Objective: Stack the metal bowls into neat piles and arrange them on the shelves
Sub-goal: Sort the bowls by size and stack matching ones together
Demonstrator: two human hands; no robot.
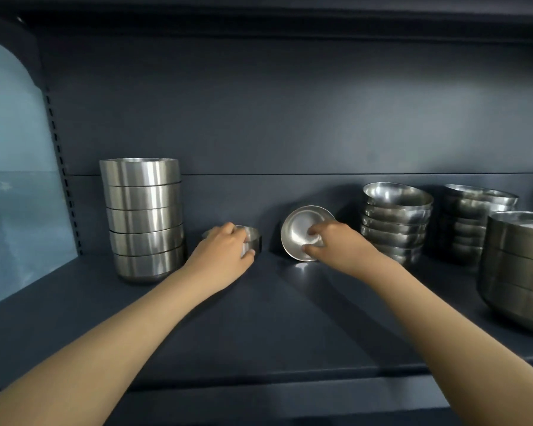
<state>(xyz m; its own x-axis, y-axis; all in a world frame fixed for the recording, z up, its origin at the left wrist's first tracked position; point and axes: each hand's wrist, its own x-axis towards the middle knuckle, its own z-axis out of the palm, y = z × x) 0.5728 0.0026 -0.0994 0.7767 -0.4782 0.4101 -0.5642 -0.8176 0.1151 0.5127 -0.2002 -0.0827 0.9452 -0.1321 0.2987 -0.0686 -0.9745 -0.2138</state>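
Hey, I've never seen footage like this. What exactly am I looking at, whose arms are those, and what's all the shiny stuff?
There is no machine here. A person wears a camera on the head, so this single picture looks forward and down along their own bare arms. In front is a dark shelf carrying piles of metal bowls: a tall stack at the left, a lower stack right of the middle, a second lower stack beyond it, and a wider stack at the right edge. The left hand grips a small bowl from above. The right hand pinches the rim of a tilted bowl, its opening facing the camera.
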